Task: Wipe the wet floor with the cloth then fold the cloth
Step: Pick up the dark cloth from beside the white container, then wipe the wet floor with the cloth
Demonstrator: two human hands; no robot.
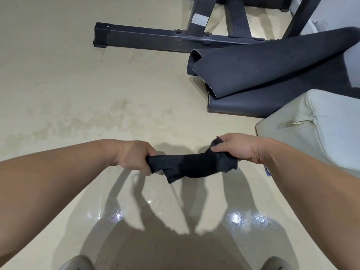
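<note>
A small dark cloth (pixel 191 164) hangs stretched between both hands, well above the floor. My left hand (pixel 134 156) grips its left end, and my right hand (pixel 237 148) pinches its right end, with one corner sticking up above the fingers. A loose corner of the cloth droops at the lower middle. The cream floor (pixel 78 84) beyond my hands carries faint blotchy damp marks (pixel 116 112). Close to my feet the floor shines with bright reflections.
A dark metal frame base (pixel 148 38) lies across the floor at the back. A folded dark rubber mat (pixel 272 75) sits at the right, with a pale cushioned seat (pixel 319 125) in front of it. My shoes (pixel 78 263) show at the bottom edge.
</note>
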